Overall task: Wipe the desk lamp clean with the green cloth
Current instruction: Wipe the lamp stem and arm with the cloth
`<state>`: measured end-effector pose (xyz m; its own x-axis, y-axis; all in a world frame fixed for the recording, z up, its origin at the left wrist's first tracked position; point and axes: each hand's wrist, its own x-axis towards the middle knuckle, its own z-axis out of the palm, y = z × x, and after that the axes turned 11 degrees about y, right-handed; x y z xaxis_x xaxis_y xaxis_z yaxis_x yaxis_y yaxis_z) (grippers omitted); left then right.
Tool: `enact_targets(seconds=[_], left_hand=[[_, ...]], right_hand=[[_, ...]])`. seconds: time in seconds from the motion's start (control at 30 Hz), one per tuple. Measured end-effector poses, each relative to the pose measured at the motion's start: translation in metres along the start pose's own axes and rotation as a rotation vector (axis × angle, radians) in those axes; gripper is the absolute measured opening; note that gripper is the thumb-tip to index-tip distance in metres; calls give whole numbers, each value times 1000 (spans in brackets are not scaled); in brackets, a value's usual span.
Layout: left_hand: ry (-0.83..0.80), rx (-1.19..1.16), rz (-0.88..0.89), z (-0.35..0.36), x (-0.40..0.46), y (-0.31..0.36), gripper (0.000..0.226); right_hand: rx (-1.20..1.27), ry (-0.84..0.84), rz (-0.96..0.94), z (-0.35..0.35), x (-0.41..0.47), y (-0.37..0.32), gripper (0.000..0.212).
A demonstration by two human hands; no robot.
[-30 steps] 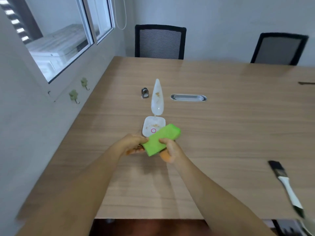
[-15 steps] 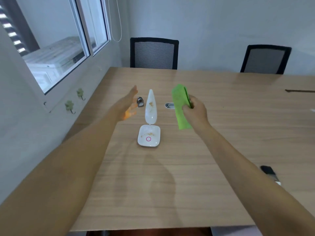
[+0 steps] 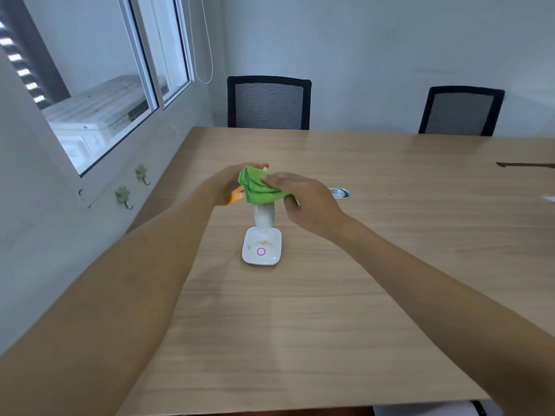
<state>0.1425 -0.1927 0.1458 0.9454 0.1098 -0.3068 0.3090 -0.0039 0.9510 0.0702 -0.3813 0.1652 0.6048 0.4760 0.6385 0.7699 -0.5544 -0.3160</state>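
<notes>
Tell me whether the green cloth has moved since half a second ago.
Yes. The green cloth went left, from right of the desk lamp onto its upper part, pressed by both hands.

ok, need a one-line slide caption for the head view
Both hands press the green cloth around the upright head of the white desk lamp; brown crumbs remain on its base, on the wooden table.

Wooden table point(image 3: 330, 310), two black mesh chairs point(image 3: 268, 103), grey walls point(image 3: 375, 49), window point(image 3: 99, 85) left.

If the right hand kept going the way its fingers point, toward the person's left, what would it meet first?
The green cloth it already presses on, wrapped over the upright head of the desk lamp; behind that, the left hand cupping the far side. Depth is hard to judge.
</notes>
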Motion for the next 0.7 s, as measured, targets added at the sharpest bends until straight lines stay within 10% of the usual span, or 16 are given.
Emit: enact_targets(seconds=[0.37,0.7], left_hand=[[27,109,42,0,-3,5,25],[52,129,83,3,-5,8,25]], right_hand=[[-95,3,-413,-17,-64,-14,38],[-75,22,-141,-4,-23,4,55]])
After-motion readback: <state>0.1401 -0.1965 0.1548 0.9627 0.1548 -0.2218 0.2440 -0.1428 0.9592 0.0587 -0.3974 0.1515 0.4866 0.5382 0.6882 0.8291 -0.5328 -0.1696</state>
